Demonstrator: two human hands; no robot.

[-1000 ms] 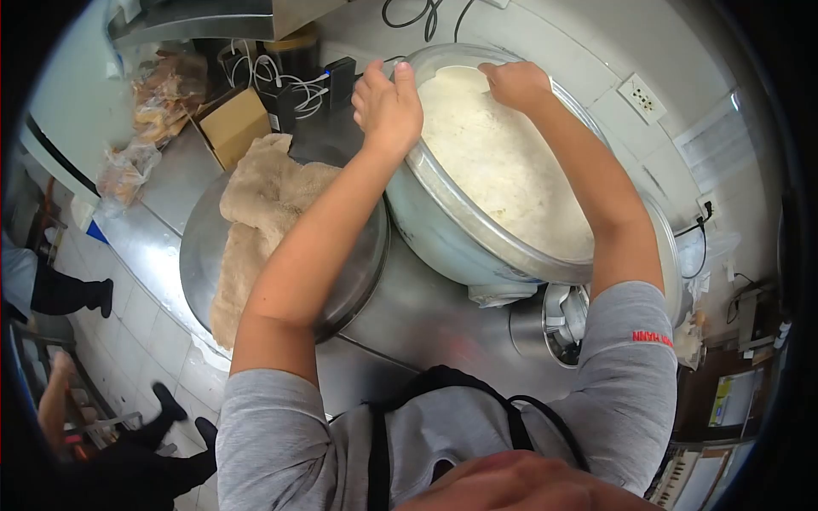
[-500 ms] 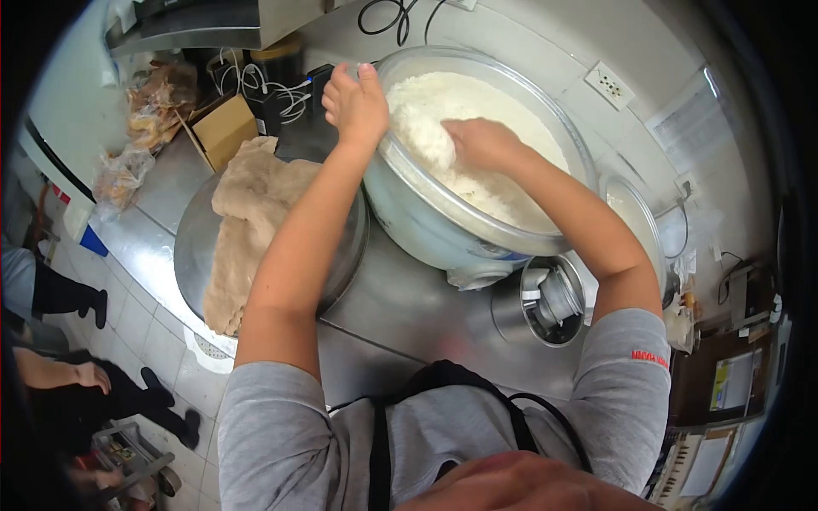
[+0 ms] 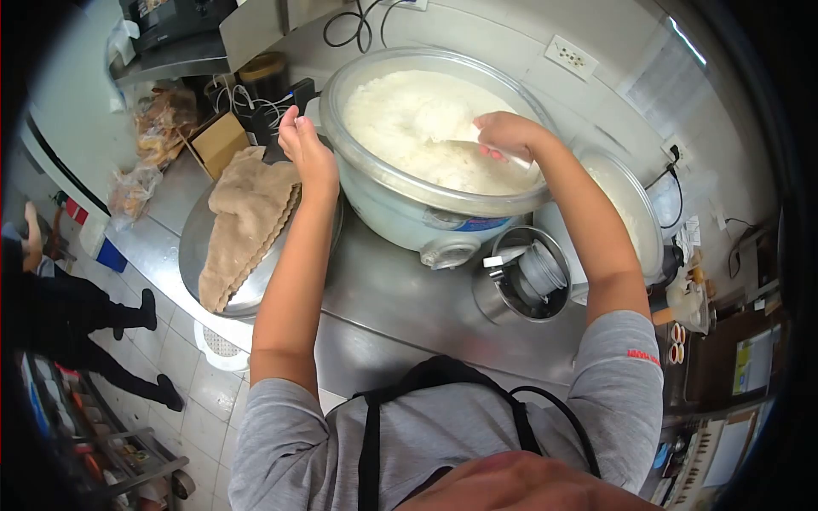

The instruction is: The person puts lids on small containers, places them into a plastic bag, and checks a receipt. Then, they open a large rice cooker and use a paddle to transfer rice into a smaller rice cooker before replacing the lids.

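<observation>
A big clear-walled tub (image 3: 383,175) full of white, powdery or grainy stuff (image 3: 392,106) stands on the steel table. My right hand (image 3: 509,138) is inside it, over the white contents. Its fingers are closed round a pale, thin-edged thing that I cannot make out clearly. Beside the tub's left rim, near its handle, my left hand (image 3: 308,153) is raised with its fingers apart and nothing visible in them. Left of my left forearm, a brown cloth (image 3: 247,209) lies on a round metal lid (image 3: 194,230).
A metal pot (image 3: 487,294) with a grey item inside stands before the tub. Another tub (image 3: 558,226) of white stuff is at the right. Behind the cloth are a cardboard box (image 3: 219,140) and cables. A person (image 3: 94,307) is on the floor at the left.
My left hand has come away from the tub's rim, to the left and down. My right hand has risen out of the white stuff and shows the pale thing. The view has shifted.
</observation>
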